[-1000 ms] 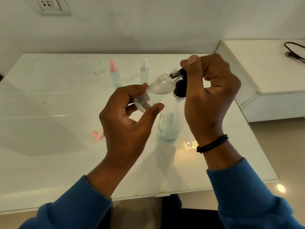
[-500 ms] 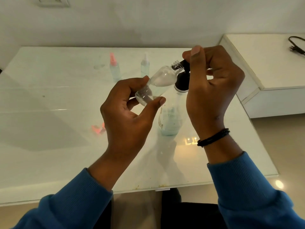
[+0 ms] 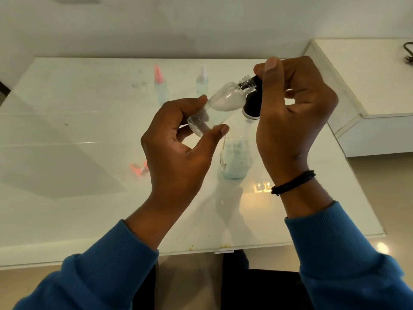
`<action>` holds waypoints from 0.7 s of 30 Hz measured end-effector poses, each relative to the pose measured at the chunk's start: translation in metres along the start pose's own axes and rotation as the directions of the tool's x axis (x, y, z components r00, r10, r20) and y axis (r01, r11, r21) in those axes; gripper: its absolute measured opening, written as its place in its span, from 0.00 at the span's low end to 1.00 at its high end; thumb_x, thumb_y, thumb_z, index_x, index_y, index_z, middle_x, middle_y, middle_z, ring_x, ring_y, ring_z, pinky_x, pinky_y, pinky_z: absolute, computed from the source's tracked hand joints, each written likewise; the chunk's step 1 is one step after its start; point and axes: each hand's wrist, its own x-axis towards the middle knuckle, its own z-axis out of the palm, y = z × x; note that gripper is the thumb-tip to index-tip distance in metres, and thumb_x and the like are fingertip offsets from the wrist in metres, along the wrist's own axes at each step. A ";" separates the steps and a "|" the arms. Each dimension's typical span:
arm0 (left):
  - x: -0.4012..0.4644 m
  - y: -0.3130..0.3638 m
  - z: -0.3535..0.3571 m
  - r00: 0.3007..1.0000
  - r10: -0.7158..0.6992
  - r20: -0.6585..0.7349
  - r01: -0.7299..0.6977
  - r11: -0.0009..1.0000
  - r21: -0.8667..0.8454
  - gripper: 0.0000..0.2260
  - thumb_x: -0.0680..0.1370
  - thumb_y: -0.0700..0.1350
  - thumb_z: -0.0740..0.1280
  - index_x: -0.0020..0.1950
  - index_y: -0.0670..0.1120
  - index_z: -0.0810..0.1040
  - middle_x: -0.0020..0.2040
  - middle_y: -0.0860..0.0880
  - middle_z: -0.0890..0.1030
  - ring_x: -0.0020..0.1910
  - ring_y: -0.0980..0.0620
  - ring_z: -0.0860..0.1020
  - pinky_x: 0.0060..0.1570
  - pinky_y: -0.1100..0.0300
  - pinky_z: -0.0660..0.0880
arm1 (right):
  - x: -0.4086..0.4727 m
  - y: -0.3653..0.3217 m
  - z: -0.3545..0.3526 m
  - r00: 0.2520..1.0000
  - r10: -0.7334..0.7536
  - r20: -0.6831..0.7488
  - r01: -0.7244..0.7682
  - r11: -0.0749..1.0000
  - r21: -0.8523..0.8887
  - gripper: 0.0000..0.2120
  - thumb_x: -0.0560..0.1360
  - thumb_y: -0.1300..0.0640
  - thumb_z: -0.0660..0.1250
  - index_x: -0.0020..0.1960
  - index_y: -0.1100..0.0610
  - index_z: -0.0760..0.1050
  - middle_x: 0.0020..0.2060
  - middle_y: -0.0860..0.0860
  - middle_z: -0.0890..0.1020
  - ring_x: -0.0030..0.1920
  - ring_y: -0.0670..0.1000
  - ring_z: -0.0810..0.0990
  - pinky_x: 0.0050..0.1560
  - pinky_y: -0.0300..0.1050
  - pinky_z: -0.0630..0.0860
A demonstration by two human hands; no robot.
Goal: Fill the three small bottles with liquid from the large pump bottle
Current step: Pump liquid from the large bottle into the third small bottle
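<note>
A small clear bottle [image 3: 220, 106] is held tilted above the table [image 3: 67, 209] by the left hand [image 3: 178, 153], gripped between thumb and fingers, its open neck raised against the black pump [image 3: 253, 104]. The pump head is gripped by the curled right hand [image 3: 292, 121]. The large bottle [image 3: 235, 157] stands on the table, partly hidden behind both hands. Two capped small bottles [image 3: 160, 86] stand beyond. The nozzle is concealed.

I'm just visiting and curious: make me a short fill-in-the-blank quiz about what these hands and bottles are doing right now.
1. The left hand holds a small clear bottle tilted, its open neck toward the ____ hand.
2. The large pump bottle has a ____ pump head.
3. At the table's far side stand ____ small capped bottles.

Missing words: right; black; two
</note>
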 end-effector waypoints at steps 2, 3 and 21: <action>0.000 -0.002 0.000 1.000 -0.006 -0.001 0.006 1.000 0.002 0.19 0.73 0.43 0.80 0.61 0.41 0.80 0.55 0.47 0.83 0.55 0.48 0.83 0.56 0.57 0.82 | 0.000 0.001 0.000 1.000 0.000 0.001 0.000 1.000 -0.013 0.15 0.81 0.58 0.66 0.40 0.67 0.80 0.35 0.56 0.82 0.37 0.59 0.79 0.42 0.59 0.76; -0.001 -0.002 0.000 1.000 -0.009 0.000 0.009 1.000 -0.003 0.19 0.73 0.43 0.80 0.61 0.41 0.80 0.55 0.46 0.83 0.55 0.47 0.83 0.56 0.57 0.82 | 0.001 0.000 0.000 1.000 -0.002 0.000 0.002 1.000 -0.024 0.16 0.81 0.58 0.66 0.40 0.67 0.80 0.35 0.56 0.82 0.37 0.59 0.79 0.42 0.58 0.76; -0.001 0.000 0.001 1.000 -0.010 -0.001 0.010 0.999 -0.034 0.19 0.73 0.41 0.80 0.60 0.40 0.80 0.55 0.47 0.83 0.55 0.50 0.83 0.54 0.60 0.82 | 0.003 -0.001 -0.003 1.000 -0.030 0.002 0.030 0.999 -0.035 0.16 0.81 0.57 0.66 0.40 0.66 0.81 0.35 0.56 0.82 0.37 0.58 0.79 0.42 0.57 0.76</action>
